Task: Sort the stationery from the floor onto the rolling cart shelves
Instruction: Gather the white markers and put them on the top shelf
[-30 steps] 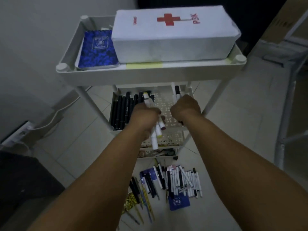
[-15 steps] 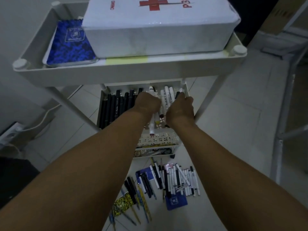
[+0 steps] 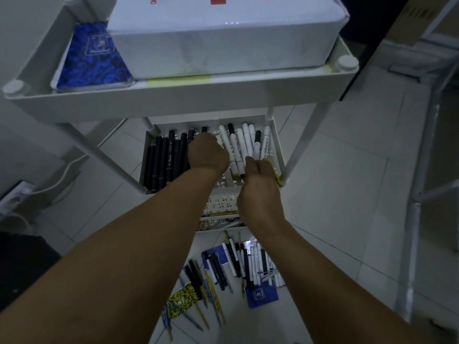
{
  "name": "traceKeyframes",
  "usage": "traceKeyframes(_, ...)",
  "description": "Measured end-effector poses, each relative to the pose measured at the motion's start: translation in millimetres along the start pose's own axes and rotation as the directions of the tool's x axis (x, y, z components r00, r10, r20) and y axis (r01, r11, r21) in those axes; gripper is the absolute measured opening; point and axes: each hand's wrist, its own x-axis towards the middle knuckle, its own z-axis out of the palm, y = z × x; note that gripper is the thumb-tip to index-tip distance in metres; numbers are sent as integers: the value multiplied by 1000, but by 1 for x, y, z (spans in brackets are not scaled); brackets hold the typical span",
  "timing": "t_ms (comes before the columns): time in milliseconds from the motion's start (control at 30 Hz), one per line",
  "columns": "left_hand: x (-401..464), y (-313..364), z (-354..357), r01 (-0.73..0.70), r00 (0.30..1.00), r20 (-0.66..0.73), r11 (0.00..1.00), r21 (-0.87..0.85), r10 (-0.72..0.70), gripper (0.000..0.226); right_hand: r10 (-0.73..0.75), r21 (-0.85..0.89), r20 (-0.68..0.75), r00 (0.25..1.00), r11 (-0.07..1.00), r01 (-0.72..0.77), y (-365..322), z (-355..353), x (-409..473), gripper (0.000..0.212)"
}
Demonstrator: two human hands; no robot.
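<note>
The white rolling cart [image 3: 173,95] stands in front of me. On its middle shelf [image 3: 277,145] black markers [image 3: 161,160] lie in a row at the left and white markers [image 3: 244,142] at the right. My left hand [image 3: 208,152] is between the two rows, its fingers curled around the leftmost white markers, fingertips hidden. My right hand [image 3: 260,177] touches the near ends of the white markers with straight fingers. On the floor below lie more pens and markers [image 3: 248,264], a small blue notebook [image 3: 260,295] and a yellow-black patterned item [image 3: 182,297].
The top shelf holds a blue notebook [image 3: 92,60] and a large white first-aid box [image 3: 223,40]. A perforated bottom shelf [image 3: 218,204] shows under my arms. A white metal frame [image 3: 422,170] stands at the right, a cable and socket strip [image 3: 15,197] at the left.
Both hands have moved forward and down onto the middle shelf. The white markers that my left hand carried now lie on the shelf, and my right hand has opened against their ends.
</note>
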Motion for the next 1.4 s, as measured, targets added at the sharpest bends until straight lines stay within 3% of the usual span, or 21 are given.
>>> traceKeyframes(267,-6,-7,3,-75,997,-26,995,-63,73,43,7,-191,140,990,981,20,-4,-6,5,50)
traceKeyframes(433,-15,-11,6,-82,996,-28,993,-80,80,39,17,-300,-42,999,954,-29,-3,-25,-8,22)
traceKeyframes(533,-27,-14,11,-105,994,9,991,-81,106,43,89,-128,-135,987,986,-106,5,-33,-26,12)
traceKeyframes(733,-51,-22,28,-246,969,-11,967,-71,246,50,364,132,-207,908,930,-343,28,-35,-38,20)
traceKeyframes(1067,-58,-25,31,-309,950,-49,950,-42,307,47,477,301,-195,857,860,-411,30,-33,-22,8)
traceKeyframes(1400,-69,-34,22,-385,914,-187,915,-121,360,22,456,405,-294,840,855,-323,20,-42,-69,13)
